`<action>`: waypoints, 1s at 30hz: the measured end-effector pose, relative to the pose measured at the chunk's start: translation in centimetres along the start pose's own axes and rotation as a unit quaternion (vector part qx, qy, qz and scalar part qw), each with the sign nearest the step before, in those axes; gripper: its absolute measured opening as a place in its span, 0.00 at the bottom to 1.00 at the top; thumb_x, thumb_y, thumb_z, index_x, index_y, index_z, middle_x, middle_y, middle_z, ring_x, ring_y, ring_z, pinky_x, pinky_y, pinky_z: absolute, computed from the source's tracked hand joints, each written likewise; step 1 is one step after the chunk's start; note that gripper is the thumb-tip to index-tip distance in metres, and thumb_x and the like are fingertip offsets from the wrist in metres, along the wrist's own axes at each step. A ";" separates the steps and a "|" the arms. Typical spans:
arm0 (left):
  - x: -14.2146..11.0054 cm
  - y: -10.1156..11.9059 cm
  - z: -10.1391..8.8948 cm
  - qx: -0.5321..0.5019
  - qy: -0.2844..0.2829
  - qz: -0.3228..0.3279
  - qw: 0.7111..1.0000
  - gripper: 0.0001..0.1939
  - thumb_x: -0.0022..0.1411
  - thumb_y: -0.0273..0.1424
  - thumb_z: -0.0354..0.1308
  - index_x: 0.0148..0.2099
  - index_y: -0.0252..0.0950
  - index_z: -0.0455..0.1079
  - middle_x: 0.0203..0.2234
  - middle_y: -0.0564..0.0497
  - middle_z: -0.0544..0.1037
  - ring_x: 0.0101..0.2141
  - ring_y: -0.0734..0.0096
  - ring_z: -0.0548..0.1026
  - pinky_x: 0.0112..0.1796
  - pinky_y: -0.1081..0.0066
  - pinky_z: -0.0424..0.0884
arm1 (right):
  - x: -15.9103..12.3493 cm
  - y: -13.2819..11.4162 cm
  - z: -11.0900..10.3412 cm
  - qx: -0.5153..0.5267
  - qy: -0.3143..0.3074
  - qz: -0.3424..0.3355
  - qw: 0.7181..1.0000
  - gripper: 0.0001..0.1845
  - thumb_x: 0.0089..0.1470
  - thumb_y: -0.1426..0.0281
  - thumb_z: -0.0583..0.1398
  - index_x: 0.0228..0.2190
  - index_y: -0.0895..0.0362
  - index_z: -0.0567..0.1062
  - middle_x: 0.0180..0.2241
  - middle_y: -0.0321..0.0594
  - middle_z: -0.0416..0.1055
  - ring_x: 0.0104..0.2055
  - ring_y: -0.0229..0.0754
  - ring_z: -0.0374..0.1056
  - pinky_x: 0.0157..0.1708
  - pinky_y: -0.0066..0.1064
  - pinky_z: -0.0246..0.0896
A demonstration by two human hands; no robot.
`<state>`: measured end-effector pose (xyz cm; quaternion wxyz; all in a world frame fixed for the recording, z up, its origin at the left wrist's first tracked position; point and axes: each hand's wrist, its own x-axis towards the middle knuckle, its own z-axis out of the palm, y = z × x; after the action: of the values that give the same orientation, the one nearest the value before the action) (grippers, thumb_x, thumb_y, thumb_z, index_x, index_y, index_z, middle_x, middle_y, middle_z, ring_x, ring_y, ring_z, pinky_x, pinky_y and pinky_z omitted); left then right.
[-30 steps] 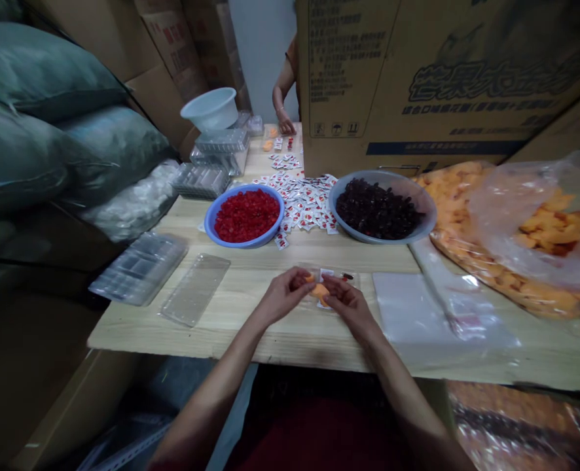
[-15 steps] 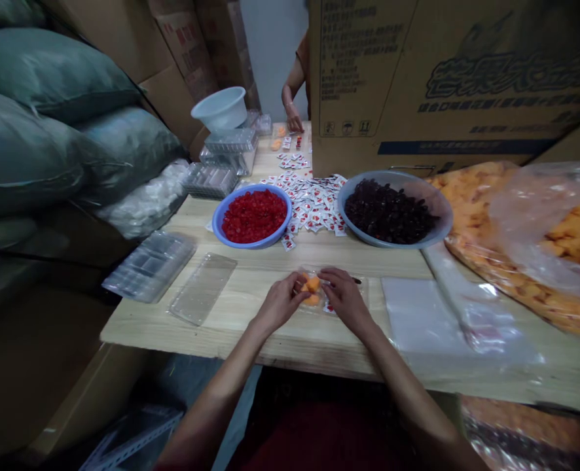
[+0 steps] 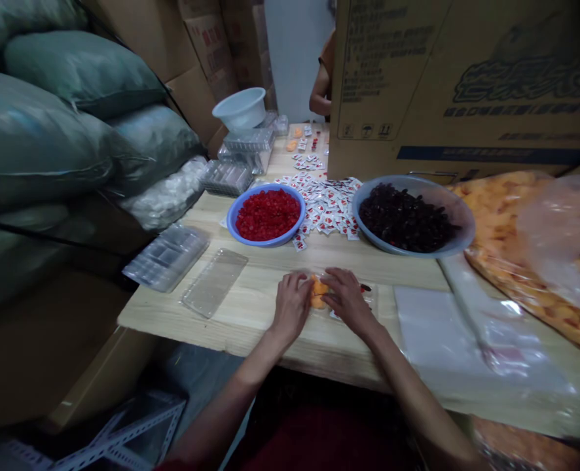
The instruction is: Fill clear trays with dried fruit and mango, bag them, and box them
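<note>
Both my hands rest on a small clear plastic tray at the near middle of the wooden table. Orange dried-fruit pieces show between them. My left hand lies on the tray's left end with fingers bent over the fruit. My right hand covers the tray's middle, fingers curled down onto it. Whether either hand pinches a piece is hidden. A dark bit shows at the tray's right end.
Behind stand a blue bowl of red fruit, a grey bowl of dark fruit, scattered small sachets and a big bag of orange fruit. Clear lids and stacked trays lie left. Another person's arm shows at the far end.
My hands lowered from holding an orange piece above the tray to pressing onto the tray. The view shifted left, so everything sits further right in the frame.
</note>
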<state>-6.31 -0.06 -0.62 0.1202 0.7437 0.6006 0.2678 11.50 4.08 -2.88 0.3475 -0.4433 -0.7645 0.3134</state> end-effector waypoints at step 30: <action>-2.0 -19.6 -10.2 -0.108 -0.052 -0.309 0.944 0.14 0.54 0.39 0.56 0.25 0.33 0.72 0.16 0.54 0.70 0.20 0.74 0.66 0.24 0.74 0.62 | -3.9 4.7 0.0 -0.139 -0.041 0.007 0.989 0.23 0.64 0.59 0.52 0.56 0.52 0.70 0.61 0.47 0.66 0.66 0.56 0.56 0.63 0.66 0.38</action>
<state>-28.33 1.43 -2.54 0.3077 0.5173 0.7609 0.2423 15.07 2.48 -7.55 0.2489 -0.4795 -0.8112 0.2239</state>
